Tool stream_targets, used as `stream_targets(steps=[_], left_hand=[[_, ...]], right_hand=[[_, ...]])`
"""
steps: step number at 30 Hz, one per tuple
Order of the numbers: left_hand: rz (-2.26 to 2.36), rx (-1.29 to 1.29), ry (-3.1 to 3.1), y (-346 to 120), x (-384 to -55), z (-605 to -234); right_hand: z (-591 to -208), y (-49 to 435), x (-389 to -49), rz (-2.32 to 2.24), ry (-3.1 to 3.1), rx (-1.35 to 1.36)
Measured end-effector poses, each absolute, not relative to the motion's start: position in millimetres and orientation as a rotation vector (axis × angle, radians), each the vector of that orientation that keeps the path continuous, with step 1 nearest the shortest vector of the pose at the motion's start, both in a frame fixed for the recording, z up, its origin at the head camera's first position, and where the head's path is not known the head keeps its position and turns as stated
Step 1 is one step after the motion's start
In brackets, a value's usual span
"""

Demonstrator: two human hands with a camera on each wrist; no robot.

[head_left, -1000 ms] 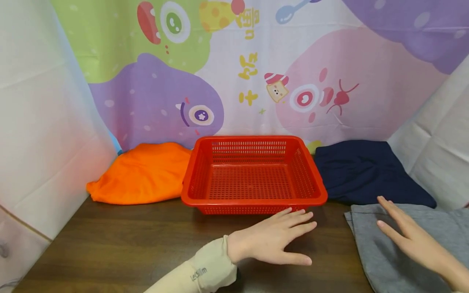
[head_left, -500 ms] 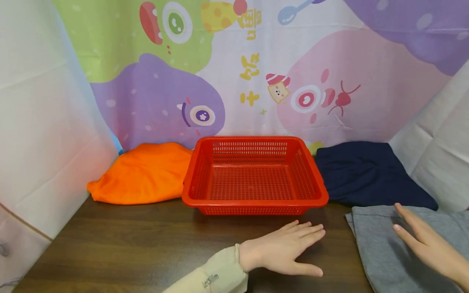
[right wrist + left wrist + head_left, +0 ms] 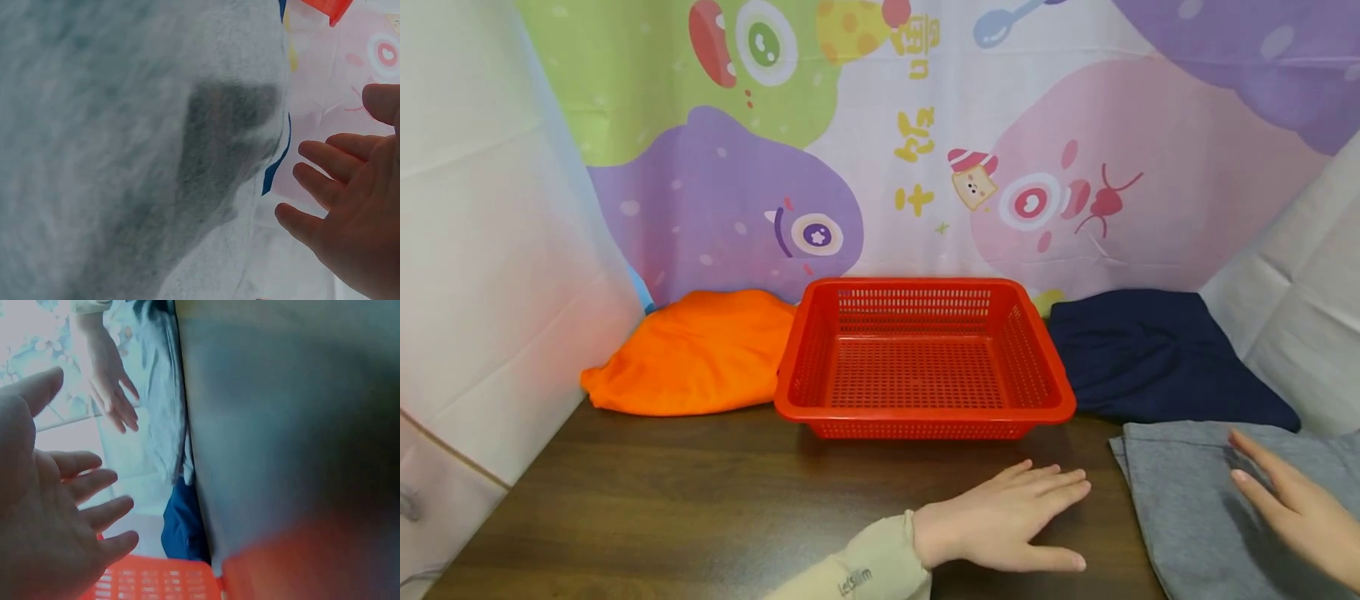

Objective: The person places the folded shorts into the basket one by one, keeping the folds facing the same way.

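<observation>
My left hand [image 3: 1000, 518], in a pale green sleeve, hovers palm down over the dark wooden table with its fingers spread and straight. It holds nothing; the left wrist view shows its bare palm. At the right edge of the head view, my right hand [image 3: 1296, 504] hangs above a folded grey cloth [image 3: 1187, 475], thumb and fingers apart, casting a shadow on it. The right wrist view shows that hand's relaxed fingers [image 3: 319, 184] with nothing in them. Left of the cloth and beyond my left hand stands a red plastic basket [image 3: 917, 425] with nothing inside.
An orange cloth [image 3: 700, 358] lies against the basket's left side. On the right, a navy cloth [image 3: 1157, 358] lies behind the grey one. A cartoon-print curtain [image 3: 917, 150] hangs at the back, with white sheets [image 3: 490, 208] at the sides.
Both hands have moved to the right and a little toward me, the left away from the basket's front. The basket and cloths have stayed in place.
</observation>
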State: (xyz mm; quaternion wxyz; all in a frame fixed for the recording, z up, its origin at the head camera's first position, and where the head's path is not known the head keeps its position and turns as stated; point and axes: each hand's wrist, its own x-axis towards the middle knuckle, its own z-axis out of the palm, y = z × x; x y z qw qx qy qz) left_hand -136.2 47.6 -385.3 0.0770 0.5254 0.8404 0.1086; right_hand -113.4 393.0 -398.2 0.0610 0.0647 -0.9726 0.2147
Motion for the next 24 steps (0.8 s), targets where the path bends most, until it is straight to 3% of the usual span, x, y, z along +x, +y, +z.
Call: stream_targets(steps=[7, 18, 24], left_hand=[[0.305, 1.57, 2.555, 62, -130, -389], [0.424, 1.516, 2.487, 74, -129, -393], [0.502, 1.443, 2.453, 81, -127, -394]], right_hand=[[-399, 398, -113, 0.573, -2.824, -0.004], [-402, 402, -113, 0.609, -2.727, -0.027], [-403, 400, -114, 0.715, -2.681, -0.242]])
